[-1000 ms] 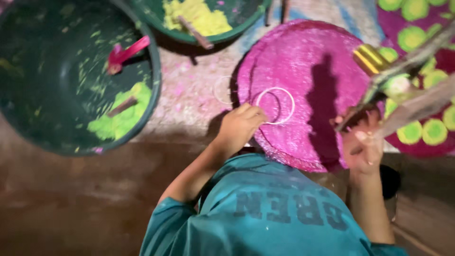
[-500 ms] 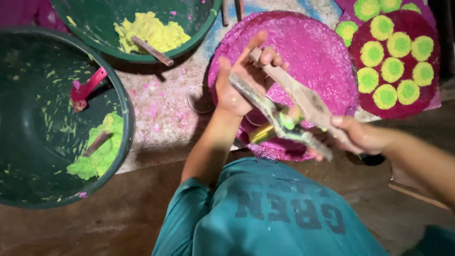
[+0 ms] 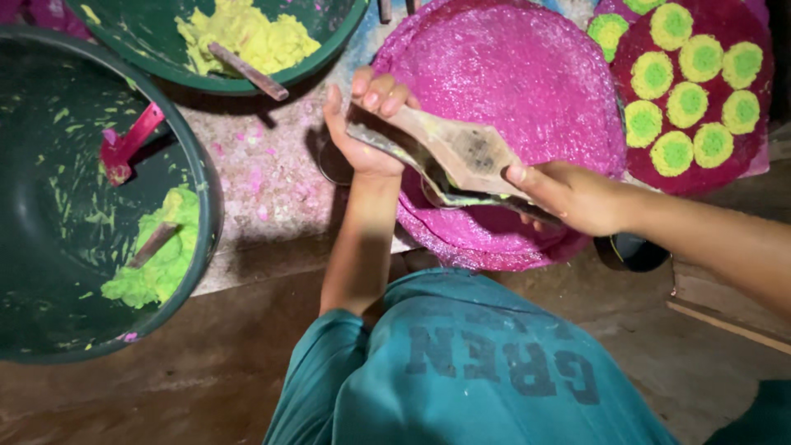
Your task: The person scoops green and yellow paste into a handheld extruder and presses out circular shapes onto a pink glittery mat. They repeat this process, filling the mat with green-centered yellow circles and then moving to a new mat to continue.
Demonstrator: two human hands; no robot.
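Blades [image 3: 445, 156], two flat worn strips of wood or metal stacked one over the other, long axis running from upper left to lower right across the near half of the pink disc [image 3: 527, 91]. Upper-left end sits in the left hand; lower-right end sits in the right hand.

Left hand [image 3: 362, 124]: forearm rises straight up from the teal shirt [image 3: 461, 371], wrist bent, fingers curled over the blades' upper-left tip, thumb on the far side. Closed grip on that end.

Right hand [image 3: 577, 198]: enters from the right edge, forearm nearly level, fingers wrapped round the lower-right end with the thumb lying along the top face. Closed grip as well.

Containers:
- Large dark green tub [image 3: 206, 206], left: lump of lime-green paste [image 3: 161, 264] against the near wall with a stick [image 3: 152, 245] stuck in it; green smears up the wall; a red scoop [image 3: 128, 148] lying on the inner wall.
- Second green tub [image 3: 329, 45], top: yellow paste [image 3: 247, 33] with a brown stick [image 3: 247, 72] laid across it.
- Dark red round tray [image 3: 741, 156], upper right, just beside the pink disc: several round pieces [image 3: 684, 103], yellow rims, green centres, set close together.

Ground between tubs and disc: pale, speckled pink.
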